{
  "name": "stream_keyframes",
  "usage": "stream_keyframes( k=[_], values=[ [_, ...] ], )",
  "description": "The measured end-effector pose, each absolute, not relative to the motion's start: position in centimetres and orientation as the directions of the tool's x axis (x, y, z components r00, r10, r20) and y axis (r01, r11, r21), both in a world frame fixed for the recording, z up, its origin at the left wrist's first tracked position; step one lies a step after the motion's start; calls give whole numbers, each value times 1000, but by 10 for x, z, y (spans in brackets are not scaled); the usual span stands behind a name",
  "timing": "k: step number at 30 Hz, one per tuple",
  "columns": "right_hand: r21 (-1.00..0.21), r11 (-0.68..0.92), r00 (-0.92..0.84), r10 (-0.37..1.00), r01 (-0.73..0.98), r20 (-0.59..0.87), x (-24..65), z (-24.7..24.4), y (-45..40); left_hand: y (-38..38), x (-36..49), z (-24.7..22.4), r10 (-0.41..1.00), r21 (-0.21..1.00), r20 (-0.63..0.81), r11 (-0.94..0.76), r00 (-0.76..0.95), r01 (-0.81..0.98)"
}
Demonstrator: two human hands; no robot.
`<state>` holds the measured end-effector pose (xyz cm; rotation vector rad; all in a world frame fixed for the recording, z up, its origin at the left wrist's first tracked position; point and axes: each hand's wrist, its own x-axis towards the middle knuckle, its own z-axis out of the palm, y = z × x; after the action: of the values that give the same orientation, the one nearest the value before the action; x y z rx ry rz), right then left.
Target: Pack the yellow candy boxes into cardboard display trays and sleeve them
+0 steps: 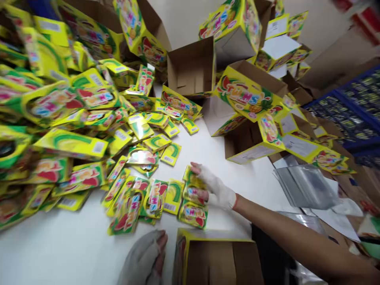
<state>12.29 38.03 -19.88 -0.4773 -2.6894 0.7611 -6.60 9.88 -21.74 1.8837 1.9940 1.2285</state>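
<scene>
Yellow, green and red, two small fruit-printed cartons are set one against the other on the white tabletop: the upper carton is touched by the gloved right hand, the lower carton is left uncovered just beside it. By the right fingers the upper carton is reached across from its right side; whether it is pinched or merely steadied cannot be told. And over to the left hand, gloved too, blurred, held just beside the open display box: nothing is seen in it, though the palm is hidden, so how wide the grasp is kept cannot be told. Light pieces, these, by the look of them: thin printed card, fairly stiff along the edges, easily dented across the broad faces. Some slip is to be expected, too, as glare is thrown back by the glossy print on the heaped cartons. The best hold is judged to be on the two long edges, with thumb and fingers opposed and only mild pressure applied. If several are taken together, the outer ends are better squeezed evenly, since the middle ones could be let slide out. Flaps and corners are best spared.
</scene>
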Motion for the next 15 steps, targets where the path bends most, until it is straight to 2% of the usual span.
stream_keyframes(
  k=[2, 4, 7, 10, 15],
  values=[
    [-615, 755, -864, 448, 228, 229, 123, -202, 375, 91, -59, -201, 864, 664, 418, -81, -279, 744],
    [-596, 734, -791, 556, 324, 254, 124, -212, 384, 82, -52, -190, 872, 713, 399, -100, -284, 694],
    [-551, 692, -731, 652, 466, 202, 106, -226, 408, 72, -42, -190, 933, 780, 337, -203, -125, 592],
    [-549, 664, -735, 666, 508, 127, 51, -227, 416, 70, -31, -200, 949, 809, 311, -291, 49, 511],
    [-563, 662, -732, 667, 495, 140, -43, -219, 359, 70, -19, -201, 981, 853, 186, -187, 51, 488]
  ],
)
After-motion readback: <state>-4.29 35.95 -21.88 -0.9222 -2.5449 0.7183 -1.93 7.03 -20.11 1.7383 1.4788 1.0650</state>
